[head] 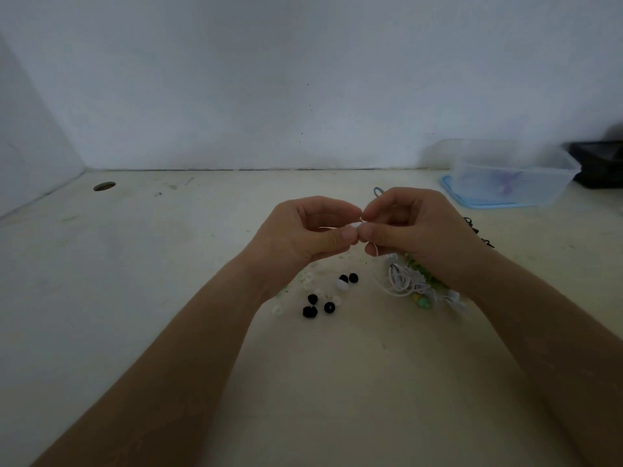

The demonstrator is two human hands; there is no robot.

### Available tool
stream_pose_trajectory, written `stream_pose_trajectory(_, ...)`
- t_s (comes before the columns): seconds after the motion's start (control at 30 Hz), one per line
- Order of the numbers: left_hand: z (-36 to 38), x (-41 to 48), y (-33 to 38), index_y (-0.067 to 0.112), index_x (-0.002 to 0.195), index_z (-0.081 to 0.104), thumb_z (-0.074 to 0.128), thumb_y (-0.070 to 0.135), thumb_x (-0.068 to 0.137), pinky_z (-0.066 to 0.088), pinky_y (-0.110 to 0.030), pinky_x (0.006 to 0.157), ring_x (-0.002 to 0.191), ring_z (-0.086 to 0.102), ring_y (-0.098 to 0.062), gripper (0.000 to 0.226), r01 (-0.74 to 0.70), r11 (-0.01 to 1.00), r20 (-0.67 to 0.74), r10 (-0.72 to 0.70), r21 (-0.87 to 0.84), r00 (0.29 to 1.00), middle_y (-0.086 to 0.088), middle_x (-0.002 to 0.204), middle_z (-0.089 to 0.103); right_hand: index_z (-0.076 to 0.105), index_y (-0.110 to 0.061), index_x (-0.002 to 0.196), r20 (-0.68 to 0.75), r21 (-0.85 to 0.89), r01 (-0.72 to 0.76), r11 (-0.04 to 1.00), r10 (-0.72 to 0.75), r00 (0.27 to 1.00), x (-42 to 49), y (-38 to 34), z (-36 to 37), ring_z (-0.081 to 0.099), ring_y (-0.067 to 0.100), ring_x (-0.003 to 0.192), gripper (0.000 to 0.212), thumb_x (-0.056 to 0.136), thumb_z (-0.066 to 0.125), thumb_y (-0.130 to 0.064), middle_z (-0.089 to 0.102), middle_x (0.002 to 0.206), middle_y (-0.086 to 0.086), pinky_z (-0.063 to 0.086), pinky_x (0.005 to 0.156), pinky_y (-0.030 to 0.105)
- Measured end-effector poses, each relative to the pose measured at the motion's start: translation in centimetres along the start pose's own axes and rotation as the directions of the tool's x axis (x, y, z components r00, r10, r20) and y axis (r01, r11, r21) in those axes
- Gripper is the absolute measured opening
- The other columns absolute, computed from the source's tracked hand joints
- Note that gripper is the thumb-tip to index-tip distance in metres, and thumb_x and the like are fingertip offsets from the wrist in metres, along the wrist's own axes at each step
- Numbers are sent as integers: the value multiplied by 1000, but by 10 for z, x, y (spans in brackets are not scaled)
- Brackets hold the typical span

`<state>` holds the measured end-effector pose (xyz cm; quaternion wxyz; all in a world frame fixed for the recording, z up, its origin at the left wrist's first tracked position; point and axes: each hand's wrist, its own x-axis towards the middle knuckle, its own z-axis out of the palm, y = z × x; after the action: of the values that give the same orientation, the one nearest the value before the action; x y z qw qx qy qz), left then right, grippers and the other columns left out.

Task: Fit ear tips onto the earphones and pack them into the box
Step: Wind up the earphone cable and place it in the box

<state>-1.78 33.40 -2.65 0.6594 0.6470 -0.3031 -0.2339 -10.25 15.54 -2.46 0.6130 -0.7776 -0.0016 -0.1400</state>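
At frame centre, the left hand [313, 230] and right hand [414, 227] both pinched a white earbud [356, 225] in narrow grips above the desk [135, 264], likely seating one of the ear tips [310, 311] scattered below; the box [512, 173] stood upper right.

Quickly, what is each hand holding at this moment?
Left hand: pinches the small white earpiece.
Right hand: pinches the same earpiece from the other side.

Dim white wall [303, 79], cream tabletop [168, 298]
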Motion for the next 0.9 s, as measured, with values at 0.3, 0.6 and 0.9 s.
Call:
stream_pose_trajectory(0.3, 2, 1, 2, 18, 102, 74, 77, 15, 82, 56, -22, 73, 79, 69, -8, 21, -56, 983, -119, 78, 174, 990, 0, 96, 75, 69, -40, 104, 280, -736, 1, 677, 302, 911, -10, -24, -21, 57, -2, 76, 39, 70, 78, -57, 63, 86, -17, 47, 65, 12)
stream_pose_trajectory(0.6, 0, 1, -3, 21, 97, 77, 84, 19, 75, 57, -26, 75, 77, 71, -20, 23, -93, 910, -98, 144, 405, 985, 2, 92, 75, 71, -33, 79, 185, -790, 69, 609, 129, 974, -3, -17, -25, 59, -3, 69, 8, 85, 74, -30, 67, 72, -17, 42, 58, 8)
stream_pose_trajectory(0.9, -1, 6, -1, 27, 80, 69, 91, 33, 63, 55, -19, 66, 70, 66, -8, 28, -98, 807, -121, 205, 583, 971, 15, 83, 71, 76, -17, 84, -1, -444, 55, 894, -62, 998, 8, -42, -32, 71, 12, 65, 3, 87, 76, -19, 74, 73, 0, 56, 66, 22)
